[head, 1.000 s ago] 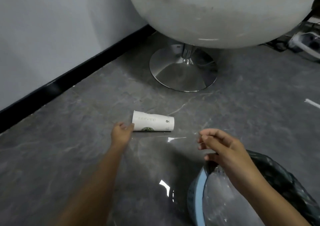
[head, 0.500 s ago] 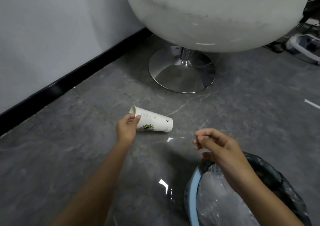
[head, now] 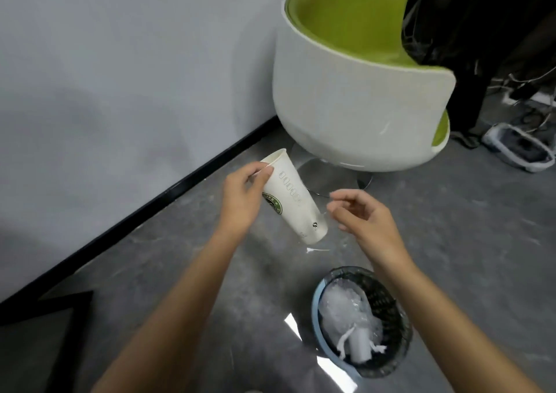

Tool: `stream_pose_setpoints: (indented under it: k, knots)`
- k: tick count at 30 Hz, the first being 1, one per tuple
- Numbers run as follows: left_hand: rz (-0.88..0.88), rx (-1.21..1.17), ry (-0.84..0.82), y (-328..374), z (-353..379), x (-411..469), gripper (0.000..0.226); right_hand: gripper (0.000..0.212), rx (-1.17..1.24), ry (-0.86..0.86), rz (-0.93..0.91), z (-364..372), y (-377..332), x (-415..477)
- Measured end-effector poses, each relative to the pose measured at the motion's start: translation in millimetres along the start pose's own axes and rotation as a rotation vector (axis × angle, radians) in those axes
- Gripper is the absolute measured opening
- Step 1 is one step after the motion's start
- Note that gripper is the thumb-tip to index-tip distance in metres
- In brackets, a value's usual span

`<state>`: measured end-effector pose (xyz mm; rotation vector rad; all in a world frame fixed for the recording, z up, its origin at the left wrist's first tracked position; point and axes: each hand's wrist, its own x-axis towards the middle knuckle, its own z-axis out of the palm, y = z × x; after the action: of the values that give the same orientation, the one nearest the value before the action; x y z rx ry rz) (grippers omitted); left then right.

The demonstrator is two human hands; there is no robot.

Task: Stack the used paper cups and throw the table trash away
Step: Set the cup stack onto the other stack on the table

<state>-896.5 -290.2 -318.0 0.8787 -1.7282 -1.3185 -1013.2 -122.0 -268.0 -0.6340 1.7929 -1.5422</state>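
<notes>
A tall white paper cup (head: 296, 203) with a green round logo hangs tilted in the air above the grey floor, mouth up and to the left. My left hand (head: 242, 201) pinches its rim near the top. My right hand (head: 361, 216) hovers just right of the cup's base, fingers loosely curled, holding nothing. Below my right forearm stands a blue bin (head: 316, 311) with a black liner, holding clear plastic and white crumpled trash (head: 356, 347).
A white round chair (head: 355, 112) with a green seat stands behind the cup on a chrome disc base (head: 340, 178). The grey wall with a black skirting (head: 168, 194) runs on the left. Cables and a grey device (head: 520, 148) lie at the far right.
My left hand has lifted the cup off the floor and raised it tilted. The view has pulled back and up, so the whole chair and the bin's inside now show.
</notes>
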Motion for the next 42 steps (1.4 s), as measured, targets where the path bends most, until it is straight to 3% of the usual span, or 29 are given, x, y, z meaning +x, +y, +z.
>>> stream_pose_setpoints:
  k: [6, 9, 18, 21, 24, 29, 36, 42]
  knots:
    - [0.083, 0.031, -0.114, 191.1, -48.6, -22.3, 0.016, 0.047, -0.080, -0.110, -0.136, 19.3, -150.5, -46.1]
    - [0.091, 0.024, -0.058, 266.5, -87.0, -34.1, 0.010, 0.062, -0.051, -0.218, -0.175, 39.3, -220.8, -71.1]
    - [0.124, 0.008, 0.189, 423.2, -238.1, -113.6, 0.008, 0.071, -0.180, -0.584, -0.281, 139.5, -359.1, -169.5]
    - [0.096, 0.009, 0.290, 448.0, -297.8, -155.2, 0.008, 0.057, -0.235, -0.718, -0.304, 191.9, -381.7, -212.5]
    - [0.080, 0.008, 0.427, 462.3, -361.9, -199.5, 0.033, 0.043, -0.230, -0.790, -0.332, 252.3, -396.5, -259.3]
    - [-0.016, -0.008, 0.538, 464.1, -479.3, -274.5, 0.061, 0.045, -0.186, -0.912, -0.359, 361.4, -405.9, -347.9]
    - [-0.149, 0.016, 0.627, 449.2, -649.9, -368.5, 0.076, 0.060, -0.175, -1.016, -0.405, 521.4, -393.6, -473.5]
    - [-0.130, 0.028, 0.713, 462.3, -764.2, -410.2, 0.077, 0.059, -0.173, -1.090, -0.464, 623.5, -408.7, -542.0]
